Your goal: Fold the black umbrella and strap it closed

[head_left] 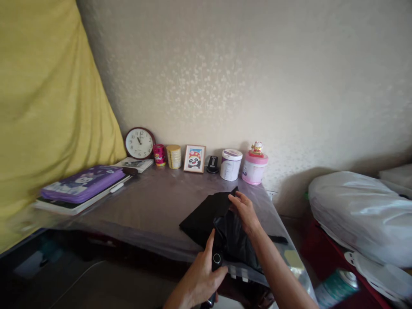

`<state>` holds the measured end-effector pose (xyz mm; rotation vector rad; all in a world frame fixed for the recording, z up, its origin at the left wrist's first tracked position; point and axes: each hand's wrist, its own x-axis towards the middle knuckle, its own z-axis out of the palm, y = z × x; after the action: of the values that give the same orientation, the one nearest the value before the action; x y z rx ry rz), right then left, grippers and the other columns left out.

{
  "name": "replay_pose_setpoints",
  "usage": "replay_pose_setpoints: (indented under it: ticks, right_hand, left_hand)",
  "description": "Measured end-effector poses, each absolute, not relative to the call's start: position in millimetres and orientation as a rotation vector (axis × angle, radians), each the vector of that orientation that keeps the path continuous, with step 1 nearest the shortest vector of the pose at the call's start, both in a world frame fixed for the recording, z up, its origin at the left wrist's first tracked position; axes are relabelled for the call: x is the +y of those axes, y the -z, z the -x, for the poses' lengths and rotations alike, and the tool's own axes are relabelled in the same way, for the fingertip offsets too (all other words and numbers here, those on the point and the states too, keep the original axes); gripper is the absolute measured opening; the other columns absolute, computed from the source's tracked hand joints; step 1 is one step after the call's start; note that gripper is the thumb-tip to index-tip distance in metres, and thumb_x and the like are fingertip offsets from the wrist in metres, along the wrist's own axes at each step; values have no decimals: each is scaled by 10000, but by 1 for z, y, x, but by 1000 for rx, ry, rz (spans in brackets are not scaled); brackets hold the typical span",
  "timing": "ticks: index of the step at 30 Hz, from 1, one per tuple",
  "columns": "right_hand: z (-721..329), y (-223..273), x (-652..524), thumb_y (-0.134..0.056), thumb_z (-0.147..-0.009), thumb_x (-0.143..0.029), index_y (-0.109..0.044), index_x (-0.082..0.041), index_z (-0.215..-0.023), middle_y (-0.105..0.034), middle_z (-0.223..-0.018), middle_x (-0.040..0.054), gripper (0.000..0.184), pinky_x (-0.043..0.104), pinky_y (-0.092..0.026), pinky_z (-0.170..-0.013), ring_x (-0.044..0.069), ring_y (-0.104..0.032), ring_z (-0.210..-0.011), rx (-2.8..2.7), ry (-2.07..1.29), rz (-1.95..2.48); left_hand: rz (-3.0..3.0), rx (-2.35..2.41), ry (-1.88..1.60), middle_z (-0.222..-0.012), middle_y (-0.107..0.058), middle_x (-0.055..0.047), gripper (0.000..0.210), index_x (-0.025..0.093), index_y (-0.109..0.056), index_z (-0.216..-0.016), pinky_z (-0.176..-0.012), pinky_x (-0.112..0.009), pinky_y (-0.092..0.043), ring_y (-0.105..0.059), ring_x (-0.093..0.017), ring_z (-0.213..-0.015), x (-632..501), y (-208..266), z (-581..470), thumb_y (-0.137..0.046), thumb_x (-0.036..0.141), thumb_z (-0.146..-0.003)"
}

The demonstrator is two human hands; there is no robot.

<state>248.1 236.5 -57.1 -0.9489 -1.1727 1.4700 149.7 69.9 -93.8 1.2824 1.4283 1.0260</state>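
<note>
Left: left hand (pixel 202 274) wrapped around a black handle (pixel 215 266) with round button (pixel 216 258), one finger raised. Center: loose black fabric (pixel 206 212), just beyond that finger, lying partly on the table (pixel 151 206). Right: right hand (pixel 246 212), narrowed, pinching the fabric's upper edge between fingertips.

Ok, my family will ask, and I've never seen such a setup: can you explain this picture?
No machine here: a person works bare-handed. The one view comes from a camera worn on their head, facing forward and down. The left hand has a black device in its grip; the right hand holds the edge of what looks like a black bag on the table. A purple case lies at the left; a clock, panda picture, white tub and pink tub stand at the back.
</note>
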Motion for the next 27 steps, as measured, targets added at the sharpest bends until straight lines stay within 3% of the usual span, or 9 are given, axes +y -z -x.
replay_pose_setpoints:
  ticks: [7, 15, 22, 25, 27]
  right_hand:
    - [-235, 72, 241, -689, -660, -253, -529, -147, -1017, -524, -519, -80, 405, 226, -511, -527, 95, -554, -481, -1330, -1393, 1009]
    - [-221, 84, 250, -615, -710, -265, -490, -135, -1105, -572, -581, -51, 435, 244, -479, -514, 116, -572, -493, -1570, -1208, 1140]
    - [-207, 80, 237, -553, -761, -243, -497, -131, -1156, -661, -681, 3, 414, 256, -421, -682, 173, -616, -743, -1845, -751, 1374]
    - [-206, 76, 233, -533, -771, -221, -472, -97, -1191, -692, -771, 41, 442, 259, -405, -725, 196, -623, -854, -1907, -692, 1435]
    - [-207, 74, 232, -531, -772, -224, -462, -95, -1203, -701, -793, 46, 455, 255, -401, -736, 199, -622, -894, -1927, -694, 1448]
  left_hand:
    - [-1421, 1517, -957, -768, -643, -43, 751, 152, -103, -1418, -645, -284, -434, -619, -201, -687, 73, 110, -151, -472, 277, -776]
    - [-1422, 1585, -905, -1148, -580, -168, 767, 65, -137, -1406, -872, -327, -388, -553, -241, -1014, 72, 117, -146, -482, 348, -781]
    - [-1345, 1597, -902, -1295, -483, -182, 810, 46, -131, -1393, -994, -332, -310, -431, -251, -1212, 74, 118, -146, -503, 385, -758]
    - [-1379, 1643, -904, -1301, -463, -213, 823, 3, -96, -1382, -989, -322, -322, -423, -250, -1222, 74, 119, -148, -485, 379, -762]
    - [-1380, 1662, -927, -1251, -503, -222, 825, -2, -57, -1377, -935, -312, -377, -511, -244, -1134, 73, 119, -150, -472, 369, -768]
